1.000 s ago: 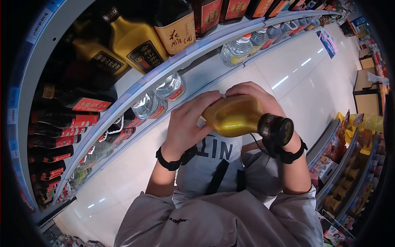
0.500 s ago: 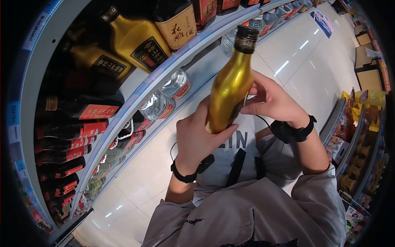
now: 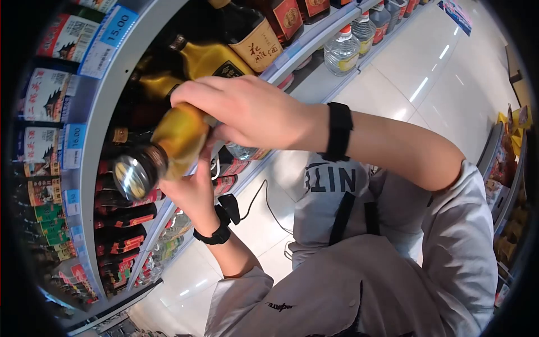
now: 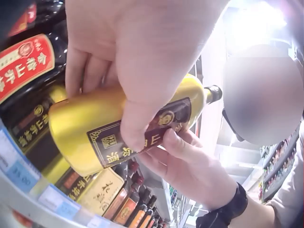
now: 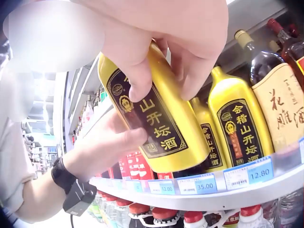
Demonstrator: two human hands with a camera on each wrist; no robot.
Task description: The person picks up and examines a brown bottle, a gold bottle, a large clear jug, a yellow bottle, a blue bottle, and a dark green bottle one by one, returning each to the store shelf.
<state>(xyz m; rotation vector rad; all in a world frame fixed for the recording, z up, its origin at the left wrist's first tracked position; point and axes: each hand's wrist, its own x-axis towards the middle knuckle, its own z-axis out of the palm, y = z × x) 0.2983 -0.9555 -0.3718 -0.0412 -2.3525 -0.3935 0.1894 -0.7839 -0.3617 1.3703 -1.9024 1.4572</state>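
Shop aisle, glossy pale floor tiles (image 3: 393, 90), and a packed drinks shelf (image 5: 289, 183) with price tags (image 5: 247, 175) along its edge, 12.80, 35.00 and 12.00 all readable. So the person has a gold bottle (image 5: 178, 118) just in front of that shelf, held tilted, with its black cap (image 3: 135, 171) pointing out toward the head camera. It's a 2-handed hold. Right hand (image 3: 247, 104) sits over the top and pinches it, thumb on the black label (image 5: 154, 126), fingers on the bottle's opposite side. Left hand (image 3: 191, 188) grips it too, thumb on the same label and fingers curled behind the bottle. Can't tell whether the base touches the shelf edge, tbh. Behind it stand 2 more gold bottles (image 5: 259, 111) with matching labels, then a dark bottle (image 5: 280, 102) with a tan label beside them. Red-capped bottles (image 5: 165, 214) sit on the level below. Black wristbands (image 3: 339, 132) on both wrists, plus loose grey sleeves (image 3: 463, 247), and the left band has a small black box (image 5: 80, 197) on it.
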